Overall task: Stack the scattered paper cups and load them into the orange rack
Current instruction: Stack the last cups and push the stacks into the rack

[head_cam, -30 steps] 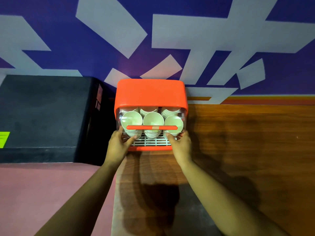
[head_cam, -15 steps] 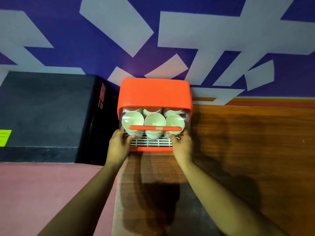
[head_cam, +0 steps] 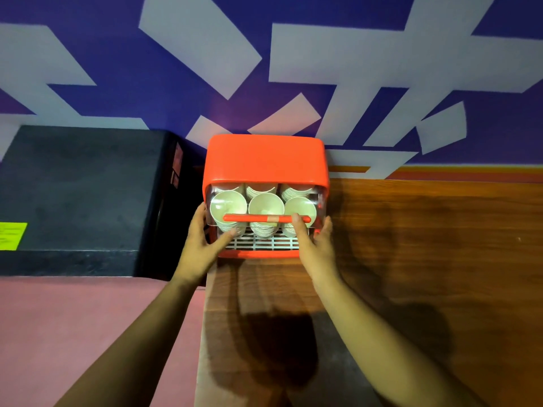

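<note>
**Paper cups stowed, both hands on the rack's front**

Paper cups [head_cam: 266, 205] are not what I hold; my grip is on the orange rack [head_cam: 266, 160] that houses them. My left hand [head_cam: 202, 245] spans wide round the lower left front corner. Its fingers run up the side of the clear front cover [head_cam: 319, 201] and its thumb reaches across toward the white slatted tray [head_cam: 258, 243]. My right hand [head_cam: 316, 245] clasps the right corner the same way, thumb laid up on the end of the orange handle bar [head_cam: 258, 218], the other fingers on the outer side. Both are broad clasps, not fists.

Behind the cover the cups lie on their sides in nested stacks, mouths toward me. Three stacks sit in front, and more rims show behind them. No loose cup is in view, so I judge the loading nearly done and this step to be about the cover.

The cups should be light, thin-walled and easy to crush. I would take a stack round its flank, never by one rim, and expect it to roll. The rack looks like stiff, smooth plastic that may skid on the wooden counter [head_cam: 426, 259], so the corners suit me. The bar carries a paler patch that looks like tape, and I would not pull hard on it.

The rack stands at the counter's back left, against the blue patterned wall [head_cam: 382, 39], with a black box [head_cam: 82, 186] just beside it.
</note>
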`<state>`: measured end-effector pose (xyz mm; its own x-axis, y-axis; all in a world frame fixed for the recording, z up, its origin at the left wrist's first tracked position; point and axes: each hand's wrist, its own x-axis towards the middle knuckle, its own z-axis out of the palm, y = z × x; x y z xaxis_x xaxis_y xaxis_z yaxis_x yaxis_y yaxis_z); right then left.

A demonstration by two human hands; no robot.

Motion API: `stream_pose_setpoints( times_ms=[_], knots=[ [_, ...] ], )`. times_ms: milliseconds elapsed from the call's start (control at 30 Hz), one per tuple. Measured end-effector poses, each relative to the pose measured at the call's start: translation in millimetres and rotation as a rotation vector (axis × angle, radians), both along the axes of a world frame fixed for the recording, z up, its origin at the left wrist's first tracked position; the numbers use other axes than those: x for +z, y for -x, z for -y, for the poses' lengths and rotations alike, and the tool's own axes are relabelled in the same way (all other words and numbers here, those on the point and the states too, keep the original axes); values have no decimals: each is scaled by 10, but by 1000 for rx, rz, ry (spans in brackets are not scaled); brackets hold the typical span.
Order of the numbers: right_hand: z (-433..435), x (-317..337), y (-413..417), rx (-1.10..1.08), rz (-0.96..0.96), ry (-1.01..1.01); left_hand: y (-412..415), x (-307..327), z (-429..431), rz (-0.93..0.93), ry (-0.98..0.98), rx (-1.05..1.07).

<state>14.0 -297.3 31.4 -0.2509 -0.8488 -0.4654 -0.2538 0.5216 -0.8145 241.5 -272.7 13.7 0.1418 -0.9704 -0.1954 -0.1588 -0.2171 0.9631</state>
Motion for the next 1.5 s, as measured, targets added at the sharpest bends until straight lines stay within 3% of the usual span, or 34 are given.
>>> stream_pose_setpoints(
  times_ms=[167,367,700,1267,1367,1500],
  knots=[
    [152,8,-236,-133,-6,-1,77,134,60,-64,55,63],
    [-3,-27,-210,-111,5,-82,28,112,-53,-112,-24,33],
    [-84,-21,-208,-108,33,-49,-14,102,-16,-174,-86,26],
    [-139,53,-138,-12,-13,-66,-107,139,-17,-104,-131,-108],
    [-233,35,-93,79,-142,-16,-133,147,-52,-43,-80,-185],
    [-268,-25,-197,129,-539,215,-86,186,17,59,1,-217]
  ],
)
